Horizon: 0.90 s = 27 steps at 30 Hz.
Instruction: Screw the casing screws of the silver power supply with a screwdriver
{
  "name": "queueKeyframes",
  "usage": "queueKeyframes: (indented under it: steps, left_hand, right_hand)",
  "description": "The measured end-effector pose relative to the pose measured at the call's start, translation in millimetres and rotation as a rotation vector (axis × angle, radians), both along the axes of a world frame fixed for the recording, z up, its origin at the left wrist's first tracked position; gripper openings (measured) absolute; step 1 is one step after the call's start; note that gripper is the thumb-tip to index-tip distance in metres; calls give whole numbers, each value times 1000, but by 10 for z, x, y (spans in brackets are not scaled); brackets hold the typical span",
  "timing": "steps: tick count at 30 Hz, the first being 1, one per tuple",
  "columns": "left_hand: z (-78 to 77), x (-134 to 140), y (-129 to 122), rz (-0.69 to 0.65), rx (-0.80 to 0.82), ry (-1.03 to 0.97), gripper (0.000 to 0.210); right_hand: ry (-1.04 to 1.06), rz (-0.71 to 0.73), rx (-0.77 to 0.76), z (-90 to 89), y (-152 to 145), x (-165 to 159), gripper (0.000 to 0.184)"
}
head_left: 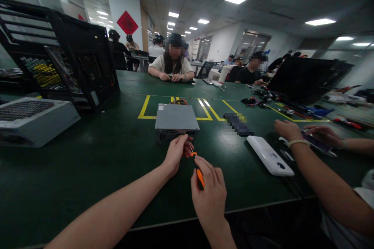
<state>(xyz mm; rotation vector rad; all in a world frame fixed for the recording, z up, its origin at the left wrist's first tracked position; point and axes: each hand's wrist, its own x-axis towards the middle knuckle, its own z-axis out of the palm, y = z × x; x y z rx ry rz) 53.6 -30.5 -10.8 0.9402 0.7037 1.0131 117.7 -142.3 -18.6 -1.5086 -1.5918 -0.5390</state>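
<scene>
A grey metal power supply unit (177, 117) sits on the green table in front of me, its fan grille and front face toward me. My right hand (209, 188) is closed around the orange and black handle of a screwdriver (200, 177), whose shaft points up and left at the unit's front. Close to the screwdriver's tip, at the lower right of that face, my left hand (176, 153) has thumb and fingers drawn together. What lies between those fingers is hidden, and the tip's exact contact cannot be made out.
Left stand a second power supply (37, 120) and a black computer case (64, 54). To the right lie a dark phone-like object (238, 124), a white device (270, 155) and a co-worker's hands (288, 130). Yellow tape (147, 117) marks the table (117, 148); another person sits opposite.
</scene>
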Motion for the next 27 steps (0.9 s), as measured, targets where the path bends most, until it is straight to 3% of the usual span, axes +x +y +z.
queueKeyframes:
  steps: [4,10,14,17,22,27]
  left_hand:
    - [-21,6,3,-16,44,8,24]
    - [-8,0,-3,-41,19,0,24]
    - [21,-8,-16,-52,14,12,28]
    - [40,-12,-27,-60,7,23,30]
    - [36,-16,-19,-81,24,28,31]
    - [-2,-10,-1,-76,21,23,30]
  right_hand:
    - [33,4,24,8,3,25,32]
    - [319,-6,-144,3,-30,3,33]
    - [123,-46,-7,-6,-16,14,27]
    - [32,4,57,12,-4,25,29]
    - [183,59,-62,26,-6,5,37]
    - [18,44,-18,19,4,16,32]
